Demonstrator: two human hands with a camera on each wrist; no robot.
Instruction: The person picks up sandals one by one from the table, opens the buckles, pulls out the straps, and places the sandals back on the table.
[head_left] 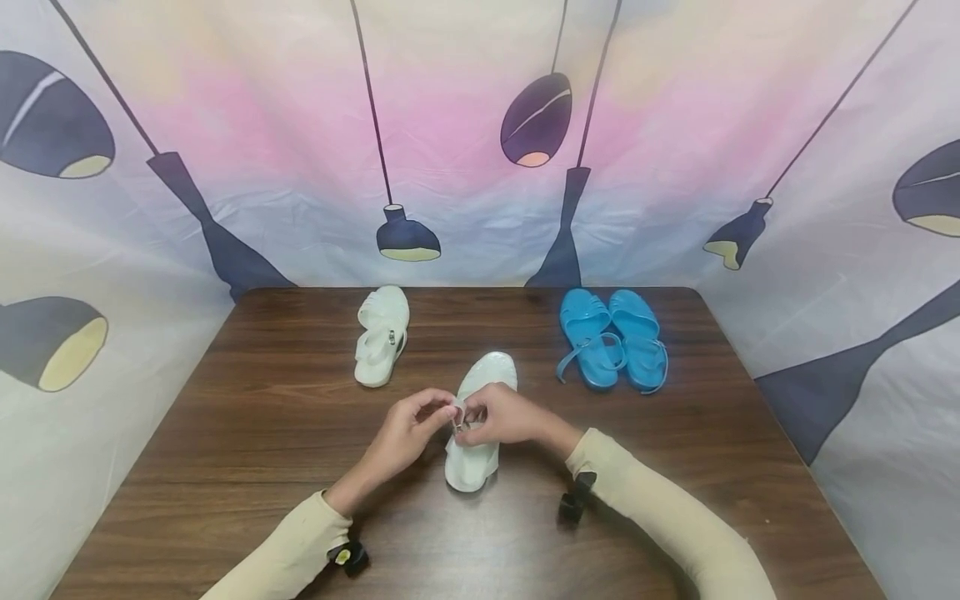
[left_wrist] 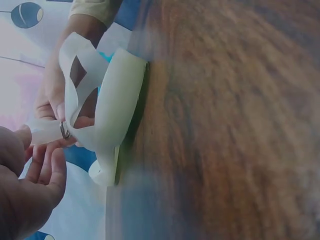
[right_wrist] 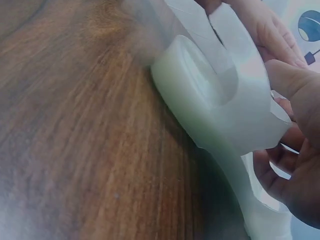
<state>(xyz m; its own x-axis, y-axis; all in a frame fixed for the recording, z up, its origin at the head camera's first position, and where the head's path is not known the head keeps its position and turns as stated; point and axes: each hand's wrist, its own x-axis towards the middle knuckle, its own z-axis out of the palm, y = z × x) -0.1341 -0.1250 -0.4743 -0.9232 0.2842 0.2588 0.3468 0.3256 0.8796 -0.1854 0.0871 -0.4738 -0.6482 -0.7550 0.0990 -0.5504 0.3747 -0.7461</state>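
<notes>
A white sandal (head_left: 468, 468) stands on the table between both hands, toe pointing away. Its ankle strap (left_wrist: 44, 132) runs through a small metal buckle (left_wrist: 65, 130) at the sandal's left side. With thumb and fingers, my left hand (head_left: 405, 432) pinches the strap's end. My right hand (head_left: 507, 415) reaches over the sandal from the right and grips the strap beside the buckle. In the right wrist view, the white heel part (right_wrist: 187, 95) is close up, and the right fingers partly hide behind the strap.
Another white sandal (head_left: 384, 312) with its strap buckled sits at the back left of the brown wooden table (head_left: 262, 467). Two blue sandals stand at the back right: the left one (head_left: 583, 308) has a loose strap, the other (head_left: 634, 315) a looped one. A printed cloth (head_left: 465, 108) hangs behind.
</notes>
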